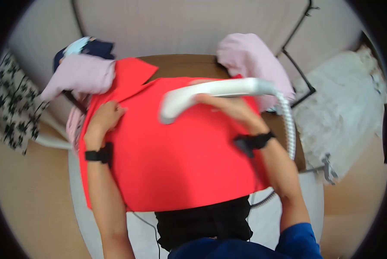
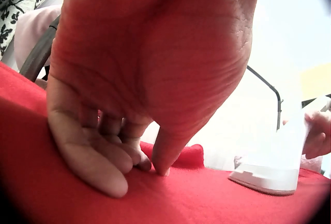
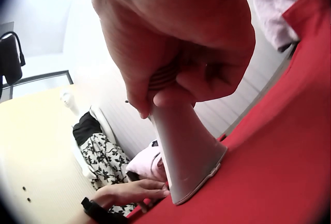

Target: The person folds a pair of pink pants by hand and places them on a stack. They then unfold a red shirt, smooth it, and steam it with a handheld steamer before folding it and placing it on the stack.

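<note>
Red cloth (image 1: 159, 151) with a collar lies spread over the board in the head view. My right hand (image 1: 232, 110) grips the handle of a white garment steamer (image 1: 215, 89), its head low over the cloth's middle. In the right wrist view the fingers of that hand (image 3: 181, 42) curl round the steamer (image 3: 186, 151), whose wide face is at the cloth (image 3: 269, 167). The left hand (image 1: 103, 118) rests on the cloth's left part; the left wrist view shows this hand (image 2: 150, 58) palm down, fingers loosely bent, fingertips touching the cloth (image 2: 155, 198).
Pink padded pieces (image 1: 83, 73) stand at the back left and back right, beside dark folded cloth (image 1: 96, 49). A ribbed hose (image 1: 287, 125) runs down the right side. White garments (image 1: 340, 112) hang at right, a black-and-white floral one (image 1: 12, 103) at left.
</note>
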A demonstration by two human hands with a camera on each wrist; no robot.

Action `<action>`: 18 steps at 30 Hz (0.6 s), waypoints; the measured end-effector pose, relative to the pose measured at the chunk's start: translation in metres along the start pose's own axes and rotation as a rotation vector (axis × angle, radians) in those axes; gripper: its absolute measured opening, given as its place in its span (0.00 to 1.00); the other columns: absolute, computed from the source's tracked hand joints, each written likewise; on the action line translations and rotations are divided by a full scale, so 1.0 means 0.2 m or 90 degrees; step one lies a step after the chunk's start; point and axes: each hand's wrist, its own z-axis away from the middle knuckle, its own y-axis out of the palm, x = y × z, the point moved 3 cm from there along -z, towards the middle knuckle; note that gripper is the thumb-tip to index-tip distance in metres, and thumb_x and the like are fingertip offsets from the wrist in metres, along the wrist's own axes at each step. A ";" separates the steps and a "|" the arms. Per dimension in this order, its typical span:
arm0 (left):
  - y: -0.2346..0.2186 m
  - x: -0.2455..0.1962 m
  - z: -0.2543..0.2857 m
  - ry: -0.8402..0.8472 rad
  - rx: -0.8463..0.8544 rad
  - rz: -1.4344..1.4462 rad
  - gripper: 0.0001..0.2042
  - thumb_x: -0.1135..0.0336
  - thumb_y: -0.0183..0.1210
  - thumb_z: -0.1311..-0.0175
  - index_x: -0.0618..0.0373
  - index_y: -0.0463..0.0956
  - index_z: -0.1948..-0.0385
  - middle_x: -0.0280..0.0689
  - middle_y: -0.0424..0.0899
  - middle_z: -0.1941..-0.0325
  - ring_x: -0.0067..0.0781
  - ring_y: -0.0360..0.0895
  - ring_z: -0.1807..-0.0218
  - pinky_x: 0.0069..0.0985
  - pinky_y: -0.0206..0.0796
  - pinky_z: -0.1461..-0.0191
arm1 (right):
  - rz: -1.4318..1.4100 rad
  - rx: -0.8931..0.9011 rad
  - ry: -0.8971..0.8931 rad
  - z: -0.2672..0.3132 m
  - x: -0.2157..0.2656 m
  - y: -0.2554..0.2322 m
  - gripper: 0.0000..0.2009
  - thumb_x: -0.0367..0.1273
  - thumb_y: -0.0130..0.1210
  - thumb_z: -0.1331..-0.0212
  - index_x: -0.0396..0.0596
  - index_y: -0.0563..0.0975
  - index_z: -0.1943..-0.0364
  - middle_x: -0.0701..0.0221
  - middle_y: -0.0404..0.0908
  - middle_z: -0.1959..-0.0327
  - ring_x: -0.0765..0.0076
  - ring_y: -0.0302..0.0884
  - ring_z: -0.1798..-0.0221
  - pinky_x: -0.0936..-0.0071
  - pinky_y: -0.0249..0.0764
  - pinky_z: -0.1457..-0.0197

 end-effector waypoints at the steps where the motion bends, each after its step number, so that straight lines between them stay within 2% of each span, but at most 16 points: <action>1: 0.00 0.02 -0.01 0.023 -0.016 -0.010 0.16 0.56 0.61 0.31 0.62 0.73 0.69 0.40 0.78 0.76 0.32 0.76 0.81 0.33 0.70 0.78 | 0.045 -0.009 0.013 0.03 0.03 -0.06 0.21 0.43 0.63 0.34 0.52 0.80 0.41 0.77 0.84 0.48 0.78 0.79 0.46 0.75 0.76 0.50; 2: 0.00 0.01 0.00 0.049 -0.024 -0.023 0.16 0.56 0.62 0.32 0.63 0.73 0.69 0.39 0.78 0.76 0.31 0.76 0.81 0.33 0.69 0.78 | 0.072 -0.047 0.001 0.06 0.07 -0.11 0.18 0.41 0.62 0.33 0.53 0.81 0.42 0.83 0.84 0.54 0.88 0.75 0.55 0.83 0.69 0.58; 4: -0.02 -0.04 0.02 -0.020 -0.009 -0.015 0.17 0.56 0.61 0.32 0.63 0.74 0.69 0.39 0.78 0.77 0.31 0.76 0.81 0.32 0.69 0.78 | 0.103 -0.064 0.013 0.08 0.04 -0.26 0.18 0.41 0.63 0.36 0.53 0.83 0.44 0.86 0.81 0.62 0.92 0.65 0.67 0.85 0.59 0.68; 6: -0.02 -0.07 0.04 -0.060 0.010 0.006 0.17 0.56 0.61 0.32 0.63 0.74 0.69 0.40 0.78 0.77 0.30 0.76 0.81 0.32 0.69 0.78 | 0.130 -0.093 0.036 0.14 0.04 -0.39 0.19 0.41 0.64 0.37 0.52 0.82 0.44 0.86 0.81 0.62 0.91 0.65 0.68 0.87 0.57 0.68; 8: -0.03 -0.09 0.04 -0.077 0.023 -0.007 0.17 0.54 0.59 0.32 0.63 0.76 0.64 0.45 0.83 0.75 0.38 0.79 0.80 0.37 0.71 0.70 | 0.117 -0.084 0.108 0.20 0.01 -0.54 0.20 0.41 0.64 0.37 0.51 0.82 0.44 0.86 0.81 0.63 0.91 0.65 0.68 0.87 0.56 0.68; 9: -0.03 -0.09 0.04 -0.074 0.022 -0.007 0.17 0.54 0.59 0.32 0.63 0.76 0.64 0.45 0.83 0.75 0.38 0.79 0.80 0.37 0.71 0.70 | 0.118 -0.087 0.106 0.23 0.00 -0.58 0.20 0.41 0.64 0.37 0.51 0.82 0.44 0.86 0.81 0.63 0.91 0.65 0.68 0.87 0.56 0.68; 11: -0.03 -0.08 0.04 -0.068 0.018 -0.018 0.17 0.54 0.60 0.32 0.63 0.75 0.65 0.45 0.82 0.76 0.37 0.77 0.82 0.36 0.70 0.72 | 0.147 -0.161 0.082 0.29 -0.01 -0.67 0.20 0.40 0.67 0.40 0.52 0.83 0.45 0.84 0.81 0.70 0.90 0.62 0.75 0.85 0.57 0.72; 18: -0.02 -0.07 0.04 -0.033 -0.012 0.039 0.16 0.56 0.61 0.32 0.61 0.72 0.69 0.43 0.79 0.78 0.33 0.75 0.84 0.34 0.66 0.76 | 0.221 -0.165 0.110 0.43 0.05 -0.80 0.19 0.40 0.68 0.42 0.52 0.84 0.47 0.84 0.82 0.67 0.89 0.66 0.72 0.84 0.59 0.70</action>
